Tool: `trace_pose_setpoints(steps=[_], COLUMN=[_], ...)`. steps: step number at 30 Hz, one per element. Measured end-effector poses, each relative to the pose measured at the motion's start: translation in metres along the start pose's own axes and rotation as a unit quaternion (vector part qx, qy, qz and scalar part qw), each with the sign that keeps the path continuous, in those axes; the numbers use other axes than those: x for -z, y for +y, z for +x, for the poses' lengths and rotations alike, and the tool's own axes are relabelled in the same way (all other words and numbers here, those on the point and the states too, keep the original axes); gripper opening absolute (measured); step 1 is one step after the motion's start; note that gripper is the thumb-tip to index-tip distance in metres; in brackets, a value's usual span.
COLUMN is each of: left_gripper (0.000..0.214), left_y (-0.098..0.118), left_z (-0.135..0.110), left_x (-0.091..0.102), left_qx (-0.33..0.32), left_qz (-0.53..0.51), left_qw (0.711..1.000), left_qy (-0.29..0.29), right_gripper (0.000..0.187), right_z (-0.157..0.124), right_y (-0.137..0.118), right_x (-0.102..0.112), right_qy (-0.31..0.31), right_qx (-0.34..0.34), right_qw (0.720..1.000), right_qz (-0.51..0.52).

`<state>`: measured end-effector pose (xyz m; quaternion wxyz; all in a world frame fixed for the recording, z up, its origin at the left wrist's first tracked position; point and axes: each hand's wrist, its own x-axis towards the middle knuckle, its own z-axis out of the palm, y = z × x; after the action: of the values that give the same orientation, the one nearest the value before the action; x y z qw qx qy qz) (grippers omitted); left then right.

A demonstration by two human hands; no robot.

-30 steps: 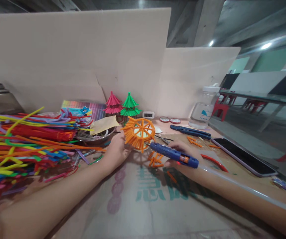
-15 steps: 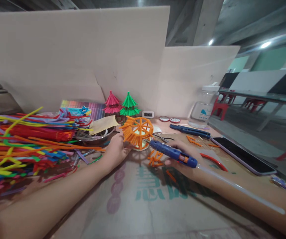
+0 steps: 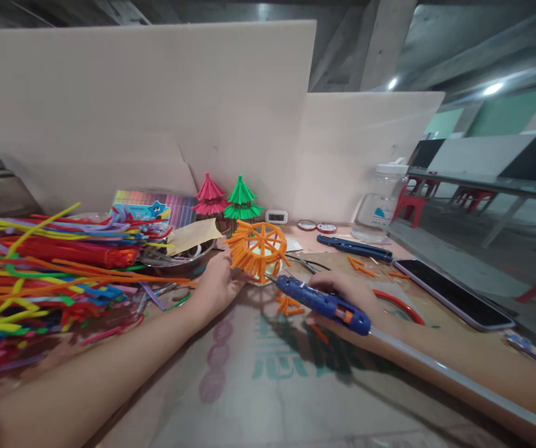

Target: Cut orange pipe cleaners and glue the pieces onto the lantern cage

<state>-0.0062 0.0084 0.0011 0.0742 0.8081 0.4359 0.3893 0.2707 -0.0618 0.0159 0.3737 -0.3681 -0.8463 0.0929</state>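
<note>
My left hand (image 3: pixel 221 277) grips an orange pipe-cleaner frame (image 3: pixel 261 246), round with spokes and a fringe of short pieces along its left side. A blue hot glue gun (image 3: pixel 319 300) is in my right hand (image 3: pixel 347 289), its nozzle close to the frame's lower edge; whether they touch I cannot tell. From the gun's back end sticks a long clear glue stick (image 3: pixel 454 373). Short cut orange pieces (image 3: pixel 289 306) lie on the table below the nozzle. The fingertips of my left hand are partly hidden behind the frame.
Colourful pipe cleaners (image 3: pixel 53 267) pile up at left, near a metal bowl (image 3: pixel 179 264) and a marker set (image 3: pixel 156 208). Pink (image 3: pixel 211 196) and green (image 3: pixel 242 198) small trees stand behind. At right are a blue utility knife (image 3: pixel 354 247), a phone (image 3: pixel 452 294) and a clear bottle (image 3: pixel 380 202).
The glue gun's nozzle has moved slightly down and left, away from the middle of the frame toward its lower edge. My left hand still holds the frame in nearly the same spot.
</note>
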Motion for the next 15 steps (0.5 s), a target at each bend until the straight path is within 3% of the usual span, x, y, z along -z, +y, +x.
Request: trace_pose_setpoints(steps=[15], left_gripper=[0.023], left_y=[0.0067], left_z=[-0.0023], left_x=[0.0051], left_qx=[-0.020], left_qz=[0.029], left_qw=[0.999], left_qy=[-0.017], right_gripper=[0.039], right_z=[0.0035], right_y=[-0.0036], right_x=[0.0021], right_qy=[-0.013], right_qx=[-0.067], right_qw=[0.997], right_qz=[0.022])
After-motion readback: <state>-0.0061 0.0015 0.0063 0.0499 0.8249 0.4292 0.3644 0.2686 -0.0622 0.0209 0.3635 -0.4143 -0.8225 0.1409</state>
